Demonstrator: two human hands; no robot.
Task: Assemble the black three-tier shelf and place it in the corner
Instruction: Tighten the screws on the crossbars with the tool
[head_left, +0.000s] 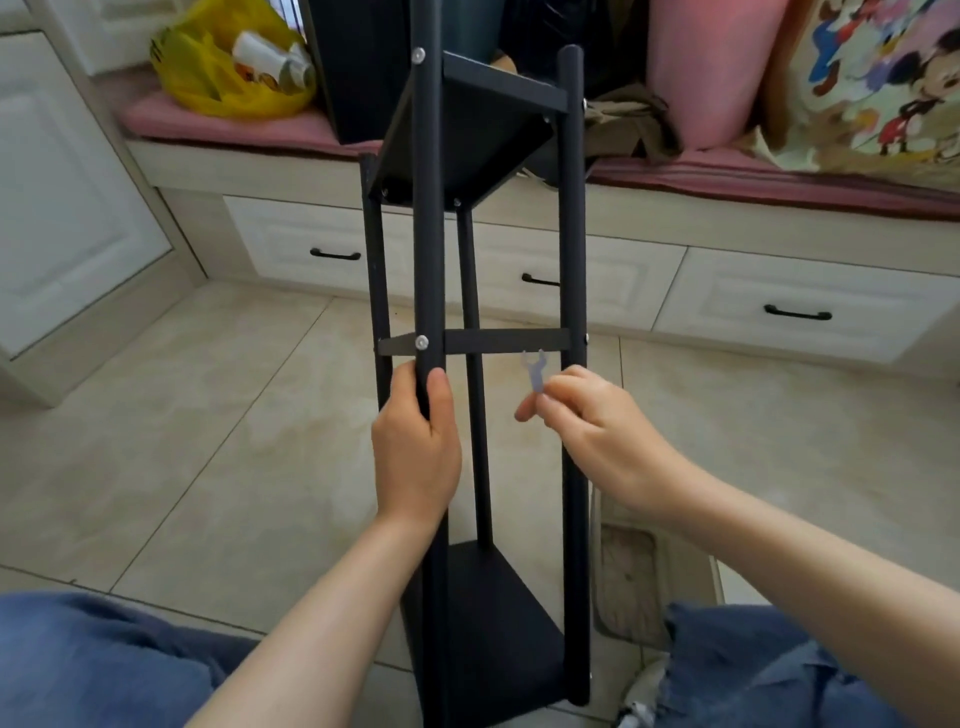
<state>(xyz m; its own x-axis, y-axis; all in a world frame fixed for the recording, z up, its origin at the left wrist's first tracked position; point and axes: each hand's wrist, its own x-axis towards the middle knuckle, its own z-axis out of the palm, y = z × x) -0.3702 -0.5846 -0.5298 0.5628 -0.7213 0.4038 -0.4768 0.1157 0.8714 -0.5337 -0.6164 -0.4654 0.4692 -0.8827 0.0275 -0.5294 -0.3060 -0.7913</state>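
The black three-tier shelf (574, 291) lies tilted away from me between my knees, its poles running up the middle of the view. One tier is near my lap, a middle crossbar (506, 340) sits edge-on, and a far tier (467, 140) is up near the bench. My left hand (415, 441) grips the nearest left pole just below a silver screw head (421, 342). My right hand (597, 421) pinches a small pale flat wrench (535, 371), its forked end just under the crossbar.
A window bench with white drawers (795, 306) runs across the back, carrying a yellow plastic bag (228, 73), a pink cushion (711, 67) and a cartoon-print pillow (878, 83). Beige floor tiles (208, 441) spread to the left. A worn mat (628, 582) lies right of the shelf.
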